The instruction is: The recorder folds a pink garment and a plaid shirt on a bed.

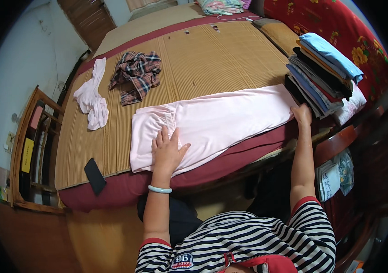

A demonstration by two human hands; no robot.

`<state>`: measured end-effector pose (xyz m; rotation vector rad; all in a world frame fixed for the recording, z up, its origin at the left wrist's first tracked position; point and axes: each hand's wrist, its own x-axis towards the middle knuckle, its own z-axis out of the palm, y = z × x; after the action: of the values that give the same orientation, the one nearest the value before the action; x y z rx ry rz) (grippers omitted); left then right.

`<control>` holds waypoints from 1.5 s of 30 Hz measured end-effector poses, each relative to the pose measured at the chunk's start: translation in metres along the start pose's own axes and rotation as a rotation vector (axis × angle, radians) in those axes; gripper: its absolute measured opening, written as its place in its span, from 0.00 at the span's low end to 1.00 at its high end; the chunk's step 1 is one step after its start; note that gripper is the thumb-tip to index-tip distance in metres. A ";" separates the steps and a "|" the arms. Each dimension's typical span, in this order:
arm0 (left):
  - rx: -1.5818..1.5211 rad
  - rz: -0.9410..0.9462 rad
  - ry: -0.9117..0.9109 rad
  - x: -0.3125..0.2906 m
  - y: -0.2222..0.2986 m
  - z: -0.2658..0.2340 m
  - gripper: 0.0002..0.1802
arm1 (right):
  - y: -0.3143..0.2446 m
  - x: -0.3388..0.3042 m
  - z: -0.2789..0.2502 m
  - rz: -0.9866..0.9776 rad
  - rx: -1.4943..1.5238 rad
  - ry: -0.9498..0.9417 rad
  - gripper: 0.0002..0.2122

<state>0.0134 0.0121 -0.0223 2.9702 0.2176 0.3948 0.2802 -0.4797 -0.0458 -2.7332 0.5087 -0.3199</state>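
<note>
A pale pink garment (230, 111) lies stretched out lengthwise along the near edge of the bed. Near its left end runs a gathered, ribbed band; I cannot tell whether it is a dress or trousers. My left hand (166, 149) rests on the cloth beside that band, palm down with fingers spread. At the garment's narrow right end my right hand (302, 114) is closed on the corner of the fabric, right next to a tall stack of folded clothes (319, 75).
A woven mat (212, 59) covers the bed over a dark red sheet (112, 193). A crumpled plaid shirt (137, 73) and a small pink garment (93, 98) lie far left. A black phone (94, 176) sits near the front edge. A wooden chair (335, 143) stands right.
</note>
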 end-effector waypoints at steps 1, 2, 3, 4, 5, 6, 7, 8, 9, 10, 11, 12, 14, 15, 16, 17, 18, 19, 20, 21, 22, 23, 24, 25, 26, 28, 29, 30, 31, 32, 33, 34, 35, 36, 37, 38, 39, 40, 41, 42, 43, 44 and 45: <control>-0.022 -0.025 -0.060 0.000 0.001 -0.004 0.39 | 0.000 -0.003 0.005 -0.028 0.018 0.104 0.28; -0.046 -0.049 -0.120 -0.001 0.001 -0.007 0.41 | 0.000 -0.003 0.007 -0.038 0.018 0.102 0.28; -0.047 -0.059 -0.118 -0.002 -0.001 -0.007 0.41 | -0.003 -0.004 0.006 -0.038 0.027 0.090 0.28; -0.052 -0.051 -0.114 -0.003 -0.003 -0.008 0.40 | -0.005 -0.006 0.004 -0.037 0.035 0.078 0.28; -0.058 -0.042 -0.110 -0.004 -0.005 -0.008 0.40 | -0.006 -0.007 0.002 -0.045 0.033 0.077 0.28; -0.059 -0.051 -0.107 -0.005 -0.005 -0.008 0.40 | -0.009 -0.008 -0.002 -0.026 0.028 -0.001 0.28; -0.058 -0.050 -0.105 -0.005 -0.005 -0.008 0.40 | -0.012 -0.010 -0.005 -0.007 0.021 -0.080 0.29; -0.055 -0.049 -0.103 -0.006 -0.005 -0.008 0.40 | -0.014 -0.012 -0.009 -0.015 0.021 -0.081 0.29; -0.058 -0.051 -0.100 -0.005 -0.005 -0.008 0.40 | -0.013 -0.012 -0.013 -0.028 0.029 -0.139 0.27; -0.060 -0.053 -0.105 -0.005 -0.005 -0.008 0.40 | -0.012 -0.012 -0.015 -0.041 0.037 -0.197 0.26; -0.061 -0.054 -0.110 -0.004 -0.004 -0.008 0.40 | -0.013 -0.014 -0.013 -0.045 0.036 -0.195 0.26; -0.062 -0.056 -0.108 -0.004 -0.004 -0.008 0.40 | -0.015 -0.016 -0.010 -0.064 0.030 -0.060 0.25; -0.061 -0.053 -0.109 -0.004 -0.003 -0.010 0.40 | -0.019 -0.018 -0.003 -0.084 0.025 0.077 0.24; -0.062 -0.052 -0.107 -0.003 -0.002 -0.010 0.40 | -0.023 -0.020 -0.002 -0.145 0.094 0.172 0.21; -0.058 -0.054 -0.108 -0.003 -0.001 -0.010 0.40 | -0.025 -0.020 -0.002 -0.205 0.164 0.267 0.19; -0.054 -0.056 -0.108 -0.002 0.000 -0.010 0.40 | -0.030 -0.020 0.000 -0.220 0.189 0.257 0.16; -0.051 -0.057 -0.106 -0.003 -0.001 -0.010 0.40 | -0.045 -0.024 0.001 -0.237 0.218 0.243 0.13; -0.041 -0.054 -0.095 -0.003 -0.002 -0.009 0.39 | -0.059 -0.030 0.004 -0.279 0.273 0.295 0.10; -0.032 -0.049 -0.083 -0.003 -0.002 -0.008 0.39 | -0.072 -0.035 0.005 -0.341 0.302 0.297 0.11; -0.037 -0.036 -0.078 -0.001 0.002 -0.009 0.39 | -0.078 -0.030 0.012 -0.438 0.287 0.371 0.12; -0.036 -0.043 -0.064 -0.001 0.003 -0.010 0.38 | -0.091 -0.035 0.018 -0.602 0.324 0.453 0.12; -0.028 -0.060 -0.053 -0.004 0.000 -0.010 0.38 | -0.123 -0.059 0.014 -0.637 0.381 0.419 0.11; -0.025 -0.058 -0.053 -0.005 0.000 -0.010 0.38 | -0.144 -0.076 0.013 -0.732 0.396 0.399 0.08; -0.036 -0.068 -0.044 -0.005 0.000 -0.009 0.37 | -0.165 -0.091 0.011 -0.880 0.434 0.420 0.08; -0.036 -0.070 -0.039 -0.002 0.004 -0.010 0.36 | -0.179 -0.107 0.010 -0.940 0.541 0.329 0.09; -0.068 -0.053 -0.019 -0.001 0.000 -0.002 0.35 | -0.209 -0.140 0.027 -1.140 0.478 0.337 0.07; -0.102 -0.050 -0.003 -0.002 -0.005 0.002 0.35 | -0.225 -0.168 0.028 -1.180 0.460 0.236 0.06; -0.101 -0.045 -0.006 -0.001 -0.004 0.002 0.35 | -0.233 -0.189 0.037 -1.266 0.513 0.210 0.05; -0.108 -0.048 0.006 -0.003 -0.008 0.002 0.34 | -0.242 -0.216 0.036 -1.362 0.511 0.160 0.05; -0.118 -0.046 0.019 -0.004 -0.009 0.002 0.32 | -0.246 -0.238 0.036 -1.411 0.445 0.094 0.05; -0.120 -0.041 0.016 -0.003 -0.008 0.004 0.32 | -0.246 -0.252 0.041 -1.459 0.437 0.022 0.05; -0.137 -0.034 0.027 -0.002 -0.010 0.005 0.31 | -0.246 -0.266 0.043 -1.516 0.404 0.001 0.06; -0.155 -0.028 0.039 -0.003 -0.012 0.005 0.30 | -0.245 -0.277 0.043 -1.527 0.399 -0.022 0.06; -0.156 -0.029 0.038 -0.002 -0.011 0.003 0.30 | -0.243 -0.283 0.043 -1.538 0.392 -0.044 0.07; -0.132 -0.023 0.029 -0.003 -0.010 0.001 0.30 | -0.244 -0.282 0.044 -1.540 0.391 -0.046 0.07; -0.108 -0.017 0.020 -0.003 -0.009 -0.001 0.30 | -0.244 -0.281 0.046 -1.519 0.425 -0.071 0.08; -0.109 -0.021 0.021 -0.003 -0.009 -0.001 0.30 | -0.245 -0.280 0.047 -1.499 0.458 -0.096 0.10; -0.114 -0.015 0.019 -0.003 -0.009 -0.002 0.30 | -0.245 -0.280 0.048 -1.502 0.456 -0.097 0.10; -0.119 -0.009 0.017 -0.003 -0.009 -0.003 0.30 | -0.245 -0.279 0.050 -1.465 0.484 -0.112 0.10; -0.120 -0.013 0.018 -0.003 -0.009 -0.004 0.30 | -0.246 -0.280 0.048 -1.429 0.514 -0.127 0.11; -0.146 0.002 0.029 -0.002 -0.009 -0.006 0.31 | -0.246 -0.281 0.046 -1.432 0.514 -0.128 0.11; -0.172 0.018 0.039 -0.002 -0.008 -0.007 0.32 | -0.245 -0.284 0.044 -1.377 0.586 -0.135 0.11; -0.174 0.019 0.039 -0.002 -0.006 -0.008 0.32 | -0.245 -0.285 0.041 -1.318 0.656 -0.140 0.10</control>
<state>0.0087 0.0187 -0.0162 2.7976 0.1507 0.4493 0.1070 -0.1442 -0.0370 -1.9998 -1.2654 -0.4590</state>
